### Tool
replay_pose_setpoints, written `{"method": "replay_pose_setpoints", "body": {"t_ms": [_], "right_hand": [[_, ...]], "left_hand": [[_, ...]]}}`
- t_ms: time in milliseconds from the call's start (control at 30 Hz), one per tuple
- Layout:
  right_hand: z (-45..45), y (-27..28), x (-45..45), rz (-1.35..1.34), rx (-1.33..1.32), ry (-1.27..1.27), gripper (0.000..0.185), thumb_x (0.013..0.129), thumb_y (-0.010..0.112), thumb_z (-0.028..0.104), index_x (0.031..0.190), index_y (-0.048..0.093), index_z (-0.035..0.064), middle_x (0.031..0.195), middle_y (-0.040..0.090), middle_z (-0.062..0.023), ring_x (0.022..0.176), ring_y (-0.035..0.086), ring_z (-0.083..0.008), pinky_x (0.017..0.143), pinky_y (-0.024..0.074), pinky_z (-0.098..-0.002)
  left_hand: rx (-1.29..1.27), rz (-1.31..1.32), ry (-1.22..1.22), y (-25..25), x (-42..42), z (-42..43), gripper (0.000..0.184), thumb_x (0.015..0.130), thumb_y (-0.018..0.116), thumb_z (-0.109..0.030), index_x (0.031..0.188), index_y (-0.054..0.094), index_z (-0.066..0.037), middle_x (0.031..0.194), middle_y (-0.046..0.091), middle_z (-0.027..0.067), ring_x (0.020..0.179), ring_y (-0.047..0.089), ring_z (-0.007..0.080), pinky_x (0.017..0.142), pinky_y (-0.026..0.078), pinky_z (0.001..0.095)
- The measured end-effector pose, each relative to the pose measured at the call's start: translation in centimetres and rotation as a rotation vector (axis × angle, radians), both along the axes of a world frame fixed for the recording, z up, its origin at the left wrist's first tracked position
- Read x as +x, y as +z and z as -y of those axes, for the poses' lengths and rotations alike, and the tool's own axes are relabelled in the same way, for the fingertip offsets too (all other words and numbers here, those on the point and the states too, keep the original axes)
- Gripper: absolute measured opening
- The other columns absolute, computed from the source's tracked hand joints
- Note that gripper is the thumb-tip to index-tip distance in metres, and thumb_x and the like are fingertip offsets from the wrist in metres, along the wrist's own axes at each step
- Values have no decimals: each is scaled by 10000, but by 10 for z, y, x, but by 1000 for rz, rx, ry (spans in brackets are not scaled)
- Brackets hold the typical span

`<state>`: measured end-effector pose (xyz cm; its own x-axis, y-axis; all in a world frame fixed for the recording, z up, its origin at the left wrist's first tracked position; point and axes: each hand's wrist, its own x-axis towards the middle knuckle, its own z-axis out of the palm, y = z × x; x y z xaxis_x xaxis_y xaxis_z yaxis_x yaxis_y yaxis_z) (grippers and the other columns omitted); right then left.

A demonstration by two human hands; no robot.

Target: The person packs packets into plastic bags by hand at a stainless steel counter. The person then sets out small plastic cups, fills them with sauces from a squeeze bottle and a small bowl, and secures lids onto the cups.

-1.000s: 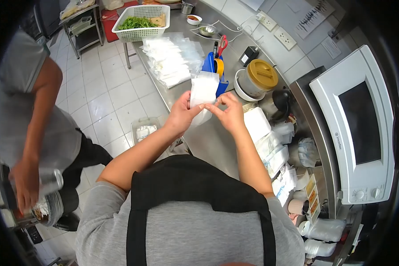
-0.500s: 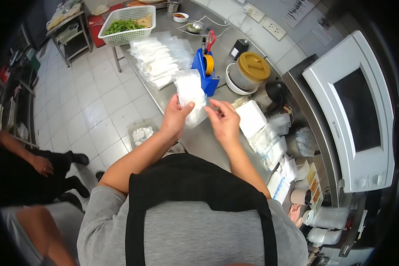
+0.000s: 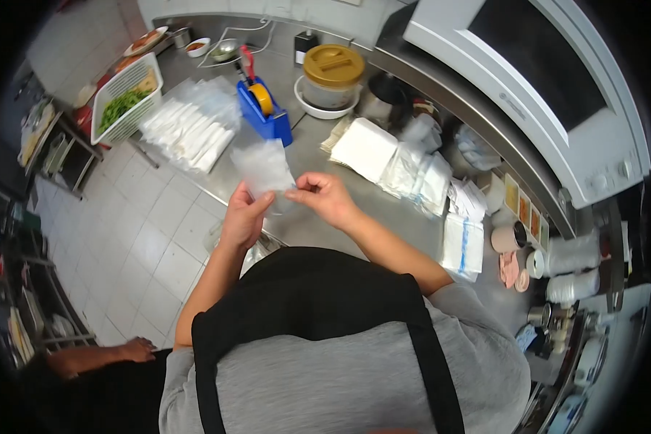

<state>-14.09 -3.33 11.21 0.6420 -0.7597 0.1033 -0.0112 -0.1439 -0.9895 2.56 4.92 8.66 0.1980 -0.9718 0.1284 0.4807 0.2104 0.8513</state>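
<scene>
A small white, cloudy plastic bag (image 3: 266, 168) is upright before me over the steel counter. My left hand (image 3: 244, 220) is closed on its lower left part, thumb in front. At its lower right edge, my right hand (image 3: 327, 201) pinches with thumb and forefinger; a small bluish spot shows there. Just beyond the bag stands a blue tape dispenser (image 3: 267, 126) with a yellow tape roll (image 3: 261, 99), red-handled scissors (image 3: 247, 61) and a dark pen. A pile of flat white plastic packets (image 3: 192, 130) lies to the dispenser's left.
A basket of green leaves (image 3: 101, 119) is at far left. Behind are a gold-lidded tub (image 3: 333, 76) and a black bottle (image 3: 305, 48). White stacks and bags (image 3: 365, 150) line the right, below a microwave (image 3: 535, 72). Another person's hand (image 3: 137, 350) shows lower left.
My view has swung to the right, so the counter's things sit further left. My right hand has come in from beside the bag to pinch its edge. The left hand keeps its hold.
</scene>
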Motion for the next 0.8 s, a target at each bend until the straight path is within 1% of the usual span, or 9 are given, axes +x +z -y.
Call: {"method": "replay_pose_setpoints", "body": {"t_ms": [33, 133, 233, 267, 333, 400, 433, 567, 800], "right_hand": [[6, -11, -11, -70, -86, 44, 207, 816, 705, 77, 1006, 632, 39, 919, 608, -9, 814, 543, -67, 706, 436, -230], [-4, -23, -37, 97, -233, -142, 519, 843, 671, 131, 1316, 470, 59, 1214, 551, -121, 1040, 542, -163, 842, 457, -321], [-12, -28, -67, 359, 437, -114, 635, 905, 559, 117, 1459, 249, 112, 1366, 433, -148, 1191, 461, -223, 922, 428, -380], [-18, -25, -73, 464, 607, -65, 577, 944, 473, 130, 1465, 224, 120, 1303, 488, -149, 1120, 523, -230, 893, 448, -367], [-33, -11, -73, 572, 838, -29, 674, 902, 532, 43, 1469, 177, 126, 1194, 551, -135, 1017, 573, -208, 853, 466, -327], [-43, -20, -65, 500, 614, -136, 719, 853, 563, -39, 1445, 192, 128, 1111, 576, -120, 959, 587, -190, 827, 472, -294], [-43, -23, -65, 462, 496, -192, 744, 828, 578, -80, 1433, 199, 129, 1069, 589, -112, 931, 594, -180, 814, 475, -278], [-15, -16, -93, 553, 303, -547, 679, 763, 574, -165, 1323, 311, 116, 990, 587, -88, 890, 576, -138, 773, 474, -253], [56, -60, -199, 146, -58, -948, 357, 833, 565, -55, 1163, 520, 71, 987, 575, -82, 859, 570, -146, 735, 474, -274]], "left_hand": [[-9, 92, 5, -7, -3, 2, 354, 835, 655, -44, 1171, 547, -47, 1160, 586, 64, 1099, 545, 168, 949, 428, 333], [-219, 551, 153, -10, -5, 17, 230, 741, 711, -42, 961, 678, -100, 1226, 507, 103, 1205, 474, 240, 1002, 382, 366], [-414, 837, 347, 3, -22, 24, 198, 690, 732, -40, 858, 711, -142, 1298, 429, 112, 1281, 386, 313, 1043, 333, 423], [-439, 852, 350, 5, -28, 27, 201, 679, 734, -35, 837, 716, -157, 1322, 404, 106, 1302, 353, 339, 1055, 313, 445], [-484, 892, 326, -3, -33, 34, 199, 688, 733, -41, 853, 715, -151, 1359, 382, 118, 1311, 331, 365, 1069, 297, 450], [-494, 1081, 297, -13, -39, 42, 179, 704, 726, -41, 851, 716, -144, 1396, 346, 137, 1315, 322, 373, 1067, 305, 453], [-485, 1163, 235, -16, -39, 44, 347, 720, 716, -43, 1047, 679, -154, 1448, 277, 165, 1317, 308, 398, 1058, 317, 461], [-290, 1194, 200, -36, -39, 49, 760, 704, 728, -45, 1379, 412, -191, 1473, 233, 194, 1320, 292, 413, 1056, 311, 467], [-159, 1285, 170, -58, -34, 46, 781, 683, 741, -41, 1380, 397, -119, 1458, 243, 220, 1326, 269, 418, 1080, 284, 461]]}}
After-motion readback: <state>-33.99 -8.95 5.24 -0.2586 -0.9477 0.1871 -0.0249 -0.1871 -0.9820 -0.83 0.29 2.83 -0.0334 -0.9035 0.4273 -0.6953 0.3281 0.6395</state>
